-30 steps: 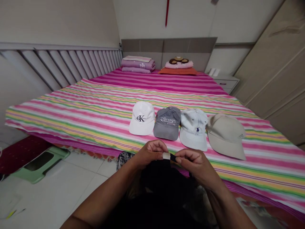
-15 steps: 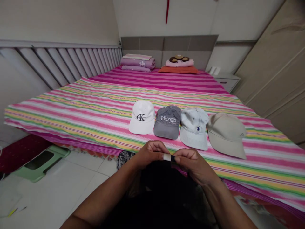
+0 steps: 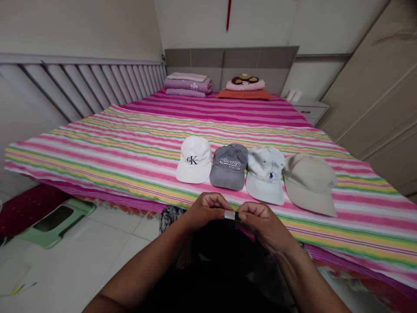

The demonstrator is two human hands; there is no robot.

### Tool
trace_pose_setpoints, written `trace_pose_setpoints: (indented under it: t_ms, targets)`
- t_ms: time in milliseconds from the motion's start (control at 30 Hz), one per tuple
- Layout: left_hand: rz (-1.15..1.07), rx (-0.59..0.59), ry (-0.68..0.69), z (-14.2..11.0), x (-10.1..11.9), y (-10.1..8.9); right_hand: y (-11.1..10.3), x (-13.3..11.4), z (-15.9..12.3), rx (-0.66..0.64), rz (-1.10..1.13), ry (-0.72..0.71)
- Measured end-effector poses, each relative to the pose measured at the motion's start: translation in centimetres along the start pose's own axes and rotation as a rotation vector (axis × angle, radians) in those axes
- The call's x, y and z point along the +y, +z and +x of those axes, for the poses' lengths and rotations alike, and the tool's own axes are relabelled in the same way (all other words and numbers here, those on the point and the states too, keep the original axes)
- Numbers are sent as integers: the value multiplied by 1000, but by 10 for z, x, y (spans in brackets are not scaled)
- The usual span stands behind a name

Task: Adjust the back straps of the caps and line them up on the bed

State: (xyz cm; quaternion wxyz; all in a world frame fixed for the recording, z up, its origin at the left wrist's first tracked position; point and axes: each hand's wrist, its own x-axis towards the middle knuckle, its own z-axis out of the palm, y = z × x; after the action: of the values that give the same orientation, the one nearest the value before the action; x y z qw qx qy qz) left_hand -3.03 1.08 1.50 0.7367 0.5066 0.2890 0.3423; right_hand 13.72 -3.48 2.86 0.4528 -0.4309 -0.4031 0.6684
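In front of my body, my left hand (image 3: 206, 211) pinches the left end of a short strap with a silver-white buckle piece (image 3: 230, 214). My right hand (image 3: 267, 224) grips its black end between thumb and fingers. The strap seems to belong to a dark, rounded fabric item (image 3: 218, 243), possibly a black cap, which blends into dark clothing below. Beyond my hands a row of caps lies on the bed: a white cap (image 3: 194, 158), a grey cap (image 3: 230, 166), a pale blue cap (image 3: 266, 174) and a beige cap (image 3: 309, 183).
The caps rest on a striped bedsheet (image 3: 130, 148). Folded purple bedding (image 3: 189, 86) and a pink pillow stack (image 3: 246, 85) stand by the headboard (image 3: 208, 58). A green stool (image 3: 58, 226) is on the floor at left; a white nightstand (image 3: 309, 111) stands at the far right.
Almost nothing differs. The silver piece has shifted very slightly to the right and looks a little brighter; both hands keep their pinch on the strap.
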Motion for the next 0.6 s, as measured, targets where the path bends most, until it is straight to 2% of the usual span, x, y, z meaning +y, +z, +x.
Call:
trace_pose_setpoints:
  t_ms: [233,433,500,600]
  targets:
    - [11,23,-29,1,-2,0,0,3,1,19,23,46]
    - [182,108,-7,2,-5,3,5,12,3,97,-34,63]
    - [201,85,7,2,-7,1,6,13,3,108,21,73]
    - [225,-28,73,0,-8,-4,5,14,3,100,100,76]
